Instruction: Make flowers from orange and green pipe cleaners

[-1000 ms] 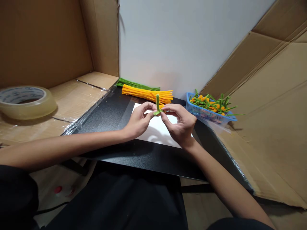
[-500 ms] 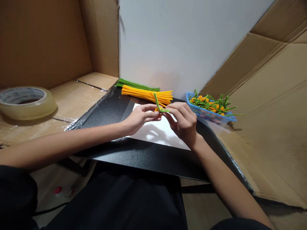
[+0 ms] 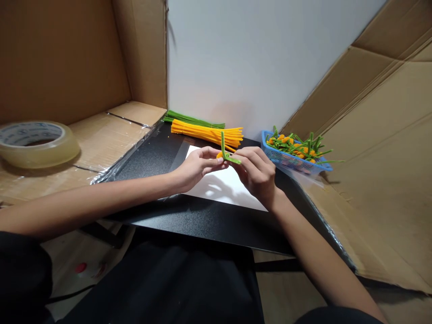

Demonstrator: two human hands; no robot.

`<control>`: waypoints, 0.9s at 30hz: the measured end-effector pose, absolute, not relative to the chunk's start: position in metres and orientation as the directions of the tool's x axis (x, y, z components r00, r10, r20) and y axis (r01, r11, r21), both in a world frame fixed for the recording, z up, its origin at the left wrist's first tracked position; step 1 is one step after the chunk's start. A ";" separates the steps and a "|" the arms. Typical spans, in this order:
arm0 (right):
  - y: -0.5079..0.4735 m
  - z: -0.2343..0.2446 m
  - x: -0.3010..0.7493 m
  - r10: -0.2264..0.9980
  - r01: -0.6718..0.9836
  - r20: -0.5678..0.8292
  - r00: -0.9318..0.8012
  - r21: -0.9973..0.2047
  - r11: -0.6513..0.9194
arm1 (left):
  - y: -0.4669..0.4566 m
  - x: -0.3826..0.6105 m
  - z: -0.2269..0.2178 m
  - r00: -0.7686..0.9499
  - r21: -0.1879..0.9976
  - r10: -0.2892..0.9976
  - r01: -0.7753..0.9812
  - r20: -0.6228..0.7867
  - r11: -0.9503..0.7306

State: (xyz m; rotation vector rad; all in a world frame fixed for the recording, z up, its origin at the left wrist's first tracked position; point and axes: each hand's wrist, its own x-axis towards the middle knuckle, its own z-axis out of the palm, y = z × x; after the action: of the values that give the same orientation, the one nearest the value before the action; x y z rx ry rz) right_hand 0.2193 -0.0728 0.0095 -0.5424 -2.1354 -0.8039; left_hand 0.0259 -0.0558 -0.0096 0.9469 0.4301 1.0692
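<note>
My left hand (image 3: 197,167) and my right hand (image 3: 258,173) meet over a white sheet (image 3: 222,186) on a black board (image 3: 151,159). Both pinch a small piece made of a green pipe cleaner (image 3: 225,150) bent around an orange bit. One green end stands up, the other points right. A bundle of orange pipe cleaners (image 3: 205,131) and a bundle of green pipe cleaners (image 3: 192,119) lie just beyond my fingers.
A blue basket (image 3: 290,159) holding several green and orange finished pieces sits at the right. A roll of clear tape (image 3: 35,143) rests on cardboard at the left. Cardboard walls flank both sides, with a white wall behind.
The upright green stem swung from vertical to tilted left and back toward vertical. My hands shifted slightly up and right over the white sheet.
</note>
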 end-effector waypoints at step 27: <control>-0.079 0.003 0.185 0.860 0.394 0.501 -0.099 -0.774 0.496 | -0.056 0.025 -0.009 0.174 0.868 0.909 -0.408 0.380 -0.285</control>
State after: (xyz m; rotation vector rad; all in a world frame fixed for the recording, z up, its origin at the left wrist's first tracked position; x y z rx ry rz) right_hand 0.1846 -0.0786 0.0033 -1.0756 -1.7012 0.5601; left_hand 0.0252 -0.0556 -0.0094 1.2621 0.5560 1.4165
